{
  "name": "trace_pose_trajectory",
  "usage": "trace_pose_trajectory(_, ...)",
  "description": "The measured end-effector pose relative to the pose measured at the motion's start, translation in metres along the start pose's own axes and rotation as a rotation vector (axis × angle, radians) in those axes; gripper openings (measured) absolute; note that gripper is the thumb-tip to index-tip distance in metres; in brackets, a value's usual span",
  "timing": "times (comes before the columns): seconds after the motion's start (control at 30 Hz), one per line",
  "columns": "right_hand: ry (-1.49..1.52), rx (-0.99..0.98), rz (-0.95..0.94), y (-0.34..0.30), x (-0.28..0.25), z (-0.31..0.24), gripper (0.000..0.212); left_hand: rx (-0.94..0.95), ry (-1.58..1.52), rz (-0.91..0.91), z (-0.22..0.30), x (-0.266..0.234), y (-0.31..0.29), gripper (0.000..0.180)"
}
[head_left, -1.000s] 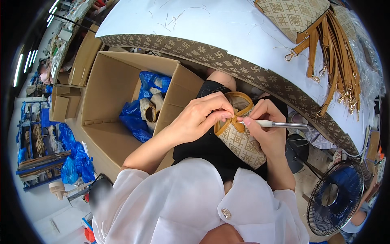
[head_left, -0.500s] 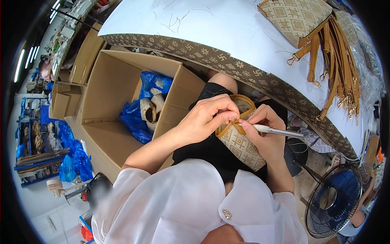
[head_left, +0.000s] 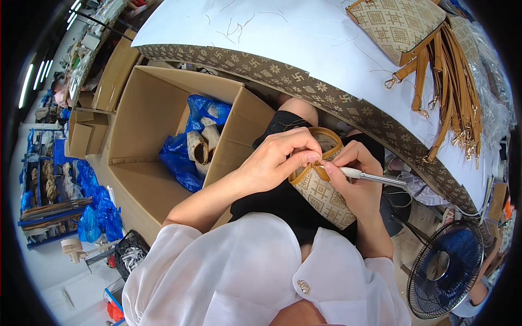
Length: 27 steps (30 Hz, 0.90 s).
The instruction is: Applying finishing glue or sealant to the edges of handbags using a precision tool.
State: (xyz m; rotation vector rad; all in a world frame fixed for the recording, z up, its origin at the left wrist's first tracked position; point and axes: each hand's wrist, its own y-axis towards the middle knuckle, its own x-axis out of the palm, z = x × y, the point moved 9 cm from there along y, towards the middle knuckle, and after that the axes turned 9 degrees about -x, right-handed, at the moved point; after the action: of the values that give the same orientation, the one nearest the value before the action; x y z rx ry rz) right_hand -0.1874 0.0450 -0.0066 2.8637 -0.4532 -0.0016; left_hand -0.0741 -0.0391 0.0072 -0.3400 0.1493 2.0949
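Note:
On my lap lies a beige patterned bag [head_left: 328, 205] with tan trim round its open mouth. My left hand [head_left: 280, 158] is closed in a pinch at the trimmed edge, where a tan strip crosses; whatever is between the fingertips is too small to make out. Facing it, my right hand [head_left: 360, 175] grips a slim tool [head_left: 383, 178] with a white handle and a metal barrel, which points away to the right. The fingertips of both hands nearly meet at the trim. My fingers hide the tool's working end.
A cardboard box [head_left: 142, 187] with blue plastic and beige patterned pieces stands left. Ahead curves a white-topped table [head_left: 304, 41], holding another patterned bag [head_left: 399, 24] and tan straps [head_left: 451, 92] with metal clasps. A black fan [head_left: 443, 269] stands at lower right.
Both hands stay at the bag's trim with only slight finger movement. The tool has barely shifted. At lower left, a dark basket with white scraps, blurred before, shows clearly.

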Motion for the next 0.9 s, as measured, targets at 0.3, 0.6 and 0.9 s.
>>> trace_pose_trajectory(0.3, 0.032, -0.003, 0.007, -0.002, -0.004, 0.004, 0.016, -0.192, -0.373, -0.080, -0.013, 0.005, 0.000, 0.009)
trace_pose_trajectory(0.6, 0.271, -0.326, 0.482, -0.007, -0.053, -0.020, 0.012, 0.441, 0.715, -0.100, 0.038, 0.035, -0.014, 0.040)
trace_pose_trajectory(0.9, 0.228, -0.577, 0.687, -0.021, -0.124, -0.075, 0.016, -0.020, 0.643, 0.935, 0.033, -0.187, -0.102, 0.021)
